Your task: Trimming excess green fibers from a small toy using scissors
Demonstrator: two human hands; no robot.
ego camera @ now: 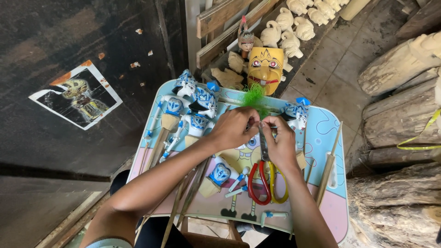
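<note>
Both my hands meet over the middle of a small pastel lap table [324,138]. My left hand [234,128] pinches a small piece topped by a tuft of green fibre [254,98]. My right hand [280,143] touches the same piece from the right; what lies between the fingers is hidden. Scissors [265,177] with red and yellow handles lie on the table just below my right hand. Blue-and-white painted puppet heads [197,98] and bodies on sticks lie to the left, and another blue puppet head [296,112] sits to the right.
A yellow carved mask [265,68] stands behind the table among unpainted wooden figures [294,30]. Logs [404,105] are stacked at right. A dark wall with a torn picture [76,95] is at left. Thin wooden sticks [328,170] lie on the table's right side.
</note>
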